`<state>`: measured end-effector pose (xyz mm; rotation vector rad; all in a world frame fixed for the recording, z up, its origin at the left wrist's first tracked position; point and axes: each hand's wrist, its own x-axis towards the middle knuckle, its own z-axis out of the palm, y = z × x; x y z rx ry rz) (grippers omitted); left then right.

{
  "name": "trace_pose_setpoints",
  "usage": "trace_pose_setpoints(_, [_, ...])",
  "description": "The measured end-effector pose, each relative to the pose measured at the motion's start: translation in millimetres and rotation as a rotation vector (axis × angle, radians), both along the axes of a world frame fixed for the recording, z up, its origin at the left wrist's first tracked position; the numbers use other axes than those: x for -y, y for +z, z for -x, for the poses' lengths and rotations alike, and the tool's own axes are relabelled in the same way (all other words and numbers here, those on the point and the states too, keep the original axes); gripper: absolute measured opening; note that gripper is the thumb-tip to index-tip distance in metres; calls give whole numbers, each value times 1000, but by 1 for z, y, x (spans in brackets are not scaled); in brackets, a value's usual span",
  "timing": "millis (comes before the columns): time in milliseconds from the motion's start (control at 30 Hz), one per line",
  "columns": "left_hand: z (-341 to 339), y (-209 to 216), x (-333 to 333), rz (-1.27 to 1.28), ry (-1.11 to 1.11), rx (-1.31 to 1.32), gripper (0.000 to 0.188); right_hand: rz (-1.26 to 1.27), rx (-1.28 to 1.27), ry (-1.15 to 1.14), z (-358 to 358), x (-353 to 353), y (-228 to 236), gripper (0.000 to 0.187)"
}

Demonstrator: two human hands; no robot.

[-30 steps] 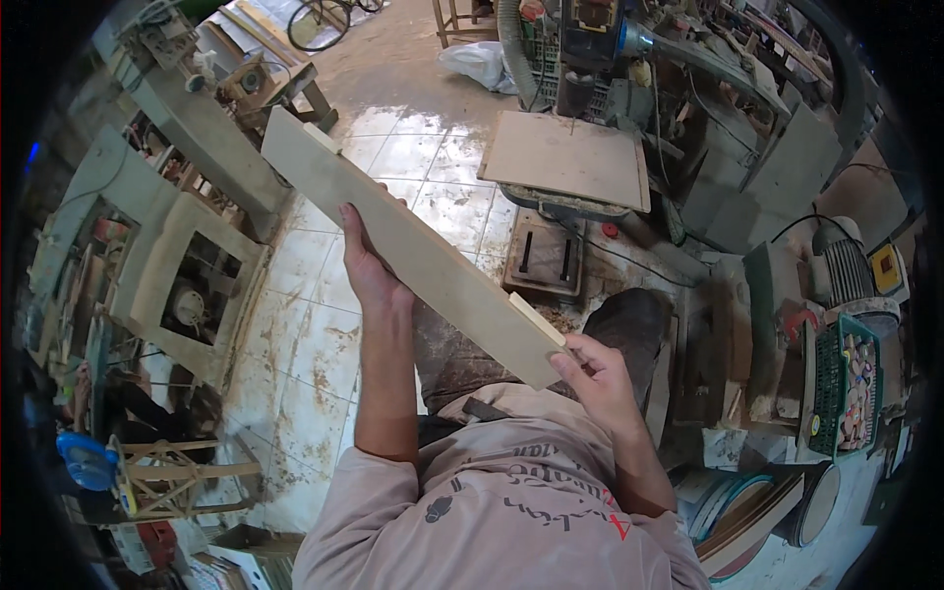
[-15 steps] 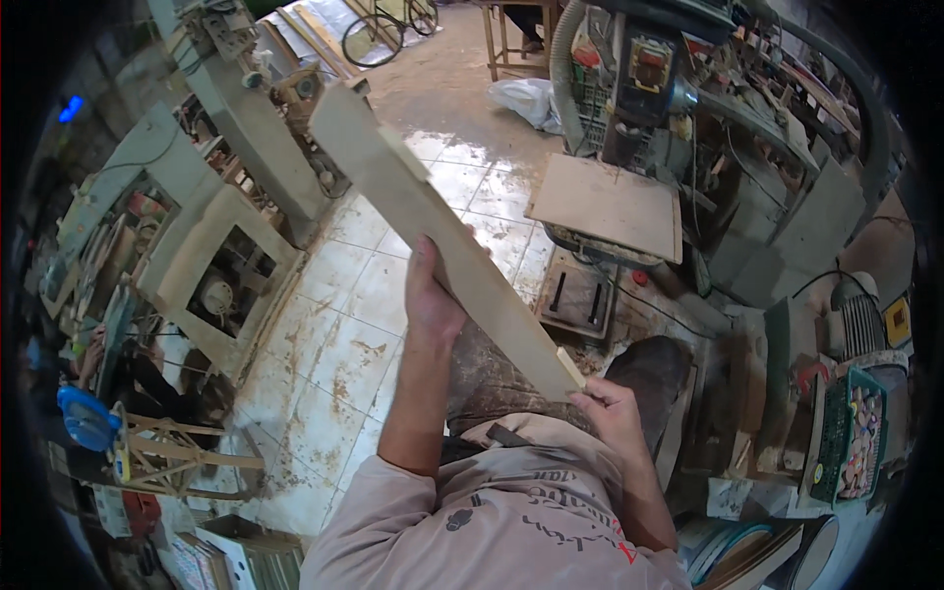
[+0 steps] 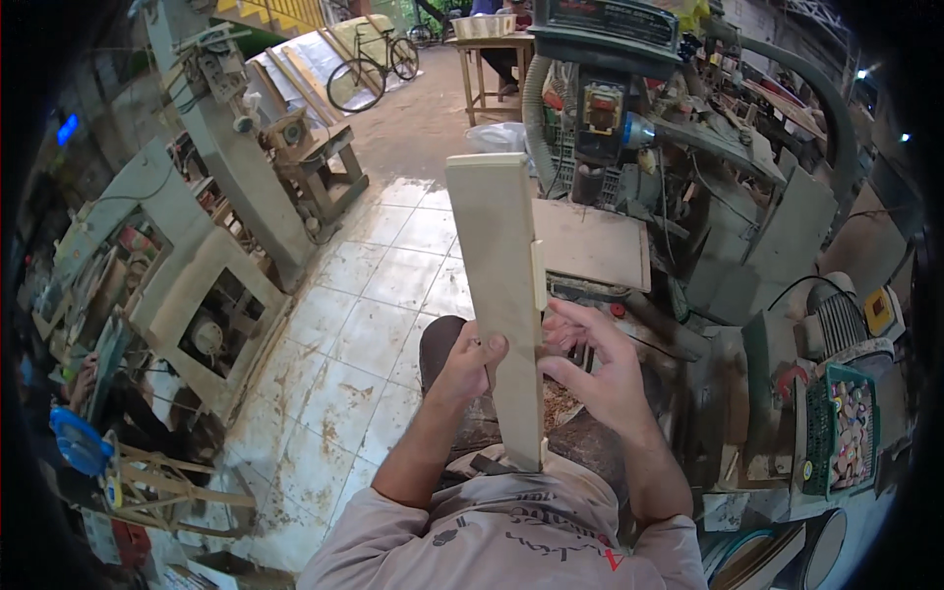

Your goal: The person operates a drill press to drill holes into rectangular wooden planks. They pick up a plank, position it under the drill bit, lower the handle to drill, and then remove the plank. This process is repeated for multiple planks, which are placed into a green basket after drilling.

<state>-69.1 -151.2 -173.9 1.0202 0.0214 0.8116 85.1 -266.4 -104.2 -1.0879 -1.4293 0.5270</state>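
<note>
A long pale wooden board (image 3: 497,265) stands nearly upright in front of me, its lower end close to my waist. My left hand (image 3: 475,362) grips the board's left edge, thumb across its face. Beside the right edge, my right hand (image 3: 593,354) is open, with its fingers apart and curved near the board. Whether its fingertips touch the edge I cannot tell. A thin wooden strip (image 3: 539,275) juts from the right edge just above that hand, and a smaller piece shows near the bottom end.
Ahead to the right stands a dusty machine with a flat board table (image 3: 595,246). A green basket of small pieces (image 3: 841,433) is at the right, near a motor (image 3: 836,320). At the left are a metal post (image 3: 231,147) and a machine cabinet (image 3: 202,324). Sawdust lies on the tiled floor (image 3: 334,364).
The board has swung from a leftward slant to nearly upright. My right hand has let go of its lower end and moved up beside its right edge. My view has tilted up.
</note>
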Motion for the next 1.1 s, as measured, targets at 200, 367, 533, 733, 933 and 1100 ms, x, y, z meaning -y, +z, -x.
trace_pose_setpoints(200, [1,-5,4,-40,25,18,62,-150,212,-168,10,-8,29,33])
trace_pose_setpoints(367, [-1,-5,6,-4,-54,18,64,-303,425,-203,13,-15,47,25])
trace_pose_setpoints(533, [4,-18,5,59,-139,12,69,-401,479,-201,17,-16,52,25])
trace_pose_setpoints(733, [6,-10,12,27,-124,-48,69,-461,493,-159,15,-12,50,14])
trace_pose_setpoints(933, [5,2,15,-107,-132,-58,54,-352,413,-168,11,0,59,21])
trace_pose_setpoints(1100, [11,35,32,-344,41,-249,38,-315,5,-123,12,9,78,33])
